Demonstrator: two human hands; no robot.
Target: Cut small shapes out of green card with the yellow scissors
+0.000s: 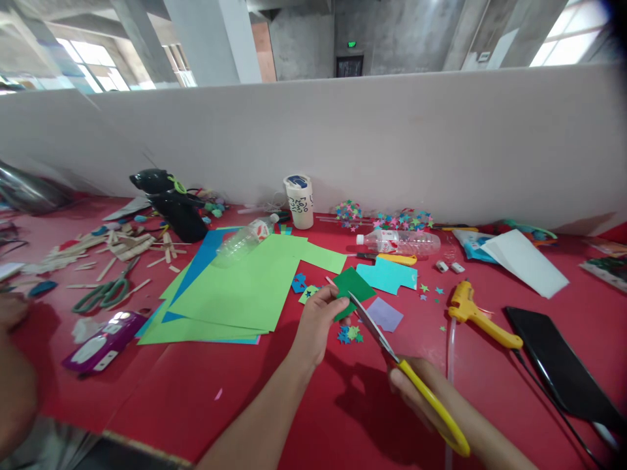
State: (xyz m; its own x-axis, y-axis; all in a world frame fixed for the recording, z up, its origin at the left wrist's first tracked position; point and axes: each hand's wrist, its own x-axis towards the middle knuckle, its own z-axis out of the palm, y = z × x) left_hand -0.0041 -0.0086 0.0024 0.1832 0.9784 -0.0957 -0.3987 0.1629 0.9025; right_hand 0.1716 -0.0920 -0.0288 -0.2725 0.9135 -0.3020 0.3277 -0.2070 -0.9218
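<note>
Pinched in my left hand (318,320) is a piece of dark green paper (356,287), held a little above the table. My right hand (416,391) grips a pair of yellow-handled scissors (385,339), whose blade tips meet the paper's lower edge near my left fingertips. Whether the blades are parted is hard to make out. Below the paper lies a small heap of blue and green paper stars (349,335). A lilac paper square (385,314) is just right of the blades, and cut cyan paper (392,275) lies behind it.
Light green sheets (245,287) cover the left middle. Two clear bottles, one a bottle (399,242) lying at the back, and a white cup (299,202) stand beyond. A yellow glue gun (482,316) and black tablet-like slab (558,365) lie right. Another person's arm (14,385) is at left.
</note>
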